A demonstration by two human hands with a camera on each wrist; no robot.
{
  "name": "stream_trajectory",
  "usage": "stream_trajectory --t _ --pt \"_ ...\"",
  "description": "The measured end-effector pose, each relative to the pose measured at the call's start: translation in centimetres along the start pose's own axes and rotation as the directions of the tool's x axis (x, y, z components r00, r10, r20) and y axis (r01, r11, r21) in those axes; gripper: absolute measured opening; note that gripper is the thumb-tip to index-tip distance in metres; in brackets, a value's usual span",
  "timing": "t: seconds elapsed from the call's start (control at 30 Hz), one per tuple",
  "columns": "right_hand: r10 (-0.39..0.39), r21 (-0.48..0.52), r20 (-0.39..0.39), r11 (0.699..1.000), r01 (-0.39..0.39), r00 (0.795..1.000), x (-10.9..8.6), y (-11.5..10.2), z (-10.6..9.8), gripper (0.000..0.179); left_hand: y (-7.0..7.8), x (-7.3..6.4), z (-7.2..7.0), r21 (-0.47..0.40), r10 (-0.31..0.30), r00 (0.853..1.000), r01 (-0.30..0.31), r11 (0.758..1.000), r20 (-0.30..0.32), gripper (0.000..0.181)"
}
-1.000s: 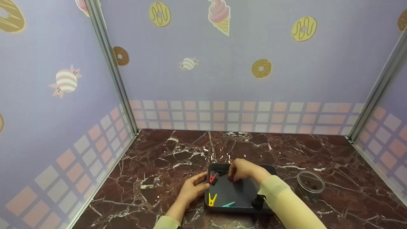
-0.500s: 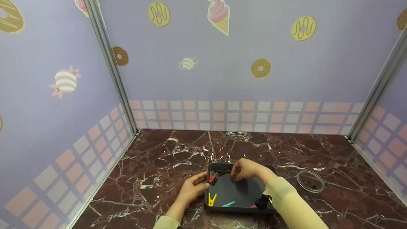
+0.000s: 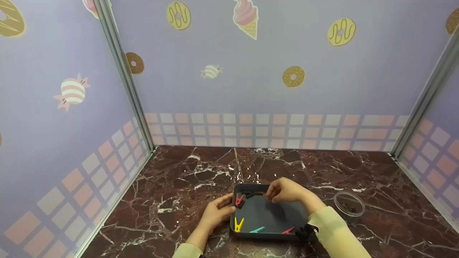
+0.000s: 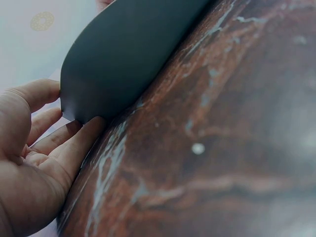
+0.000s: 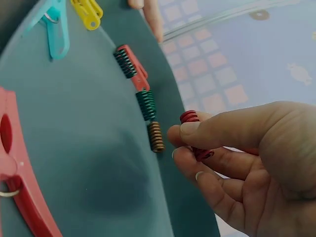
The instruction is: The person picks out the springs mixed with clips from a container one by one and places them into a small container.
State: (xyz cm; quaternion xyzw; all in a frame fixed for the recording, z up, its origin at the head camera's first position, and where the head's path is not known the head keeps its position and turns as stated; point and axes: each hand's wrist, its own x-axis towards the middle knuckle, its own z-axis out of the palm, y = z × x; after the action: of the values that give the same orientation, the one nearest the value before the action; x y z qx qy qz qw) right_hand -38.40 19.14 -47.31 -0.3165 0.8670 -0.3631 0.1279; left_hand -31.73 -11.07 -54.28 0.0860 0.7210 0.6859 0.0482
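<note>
My right hand (image 5: 242, 163) pinches a red coil spring (image 5: 189, 117) between thumb and fingers, above the far wall of a dark grey tray (image 3: 269, 235). My left hand (image 3: 217, 213) holds the tray's left side, its fingertips against the wall and thumb at the rim. Along the far side, in the right wrist view, a dark spring (image 5: 126, 63), a green spring (image 5: 146, 104) and a brown spring (image 5: 156, 137) form a row. The dark one lies against a red clothespin (image 5: 140, 76). A yellow clothespin (image 3: 239, 225), a light-blue clothespin (image 3: 257, 229) and a pinkish-red clothespin (image 3: 288, 230) lie nearer the front.
To the right of the tray stands a round clear plastic tub (image 3: 349, 204) with small dark pieces inside. The tabletop (image 3: 193, 172) is dark red marble patterned. Printed panels (image 3: 272, 89) enclose it at the back and both sides.
My right hand has shifted rightward along the tray's far side, uncovering the brown spring. The front pinkish-red clothespin has come into view as the right wrist moved. My left hand stays put.
</note>
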Motion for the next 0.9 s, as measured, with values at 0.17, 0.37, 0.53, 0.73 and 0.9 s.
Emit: stream_trajectory --t 0.17,0.37,0.53,0.73,0.9 --pt "-0.019 0.023 -0.016 1.000 0.019 1.000 -1.2 0.0 -0.6 0.018 -0.1 0.0 0.0 0.015 0.011 1.000 -0.011 1.000 -0.002 0.059" --pt "-0.014 0.071 -0.046 0.997 0.018 0.999 -2.7 0.4 -1.1 0.019 -0.1 0.0 0.0 0.040 0.021 1.000 -0.021 0.999 -0.011 0.059" --pt "-0.011 0.110 -0.084 0.994 0.020 0.996 -4.0 0.8 -1.4 0.020 -0.2 0.1 0.0 0.029 0.023 1.000 -0.023 0.999 -0.003 0.060" --pt "0.005 0.163 -0.130 0.986 0.016 0.991 -5.7 1.0 -2.0 0.021 -0.3 0.1 0.0 0.014 0.021 1.000 -0.021 1.000 -0.001 0.059" --pt "0.008 0.175 -0.156 0.984 0.019 0.988 -7.0 1.5 -2.7 0.022 -0.3 0.1 0.0 0.006 0.024 1.000 -0.024 1.000 -0.001 0.059"
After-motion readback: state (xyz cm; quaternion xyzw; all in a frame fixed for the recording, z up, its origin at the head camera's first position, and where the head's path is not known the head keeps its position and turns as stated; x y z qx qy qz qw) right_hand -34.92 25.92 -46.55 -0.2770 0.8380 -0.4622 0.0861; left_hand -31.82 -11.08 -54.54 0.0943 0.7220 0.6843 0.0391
